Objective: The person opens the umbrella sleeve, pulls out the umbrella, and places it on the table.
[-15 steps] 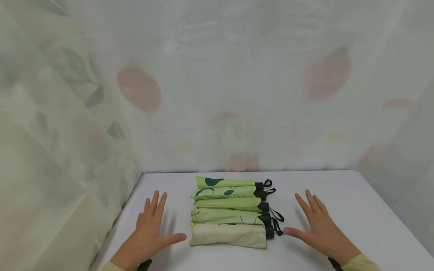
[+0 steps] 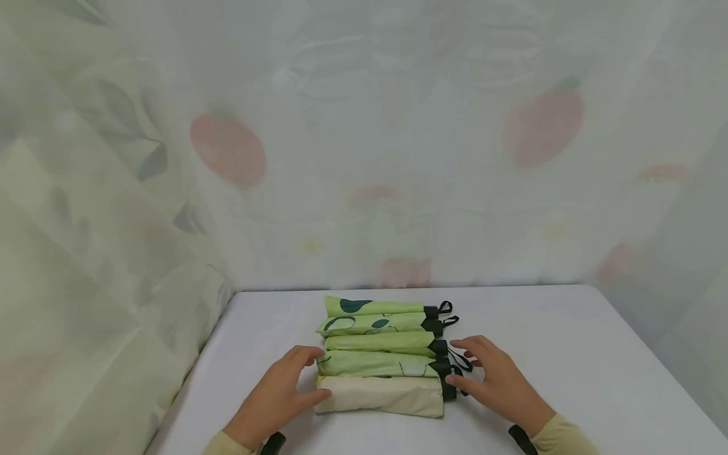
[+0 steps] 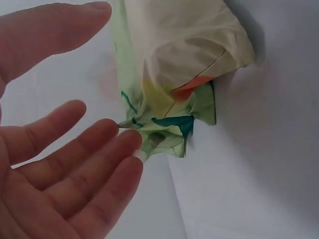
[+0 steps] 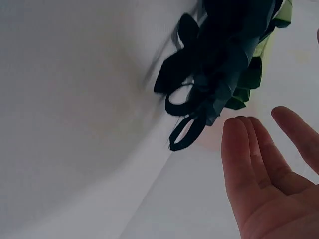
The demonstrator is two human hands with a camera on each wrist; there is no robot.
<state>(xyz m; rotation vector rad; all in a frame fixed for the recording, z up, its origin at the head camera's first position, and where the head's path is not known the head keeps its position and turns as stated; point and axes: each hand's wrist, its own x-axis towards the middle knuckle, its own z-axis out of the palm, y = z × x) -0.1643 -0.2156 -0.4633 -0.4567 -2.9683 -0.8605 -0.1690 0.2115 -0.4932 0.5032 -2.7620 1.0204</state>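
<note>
Several folded umbrellas lie side by side in a row on the white table, their black ends and wrist loops pointing right. The nearest is a cream umbrella; behind it is a green patterned umbrella, with more green umbrellas farther back. My left hand is at the left ends of the front ones, thumb overlapping the cream one in the head view, fingers loosely bent. On the other side, my right hand is beside the black ends and loops, its fingers held apart from the thumb.
The white table runs back to a pale curtain printed with fruit. Another patterned curtain hangs along the left edge. A dark band is on the left wrist, a similar band on the right.
Both hands have moved inward to the two ends of the umbrella row, and their spread fingers have bent somewhat. The umbrellas lie as before.
</note>
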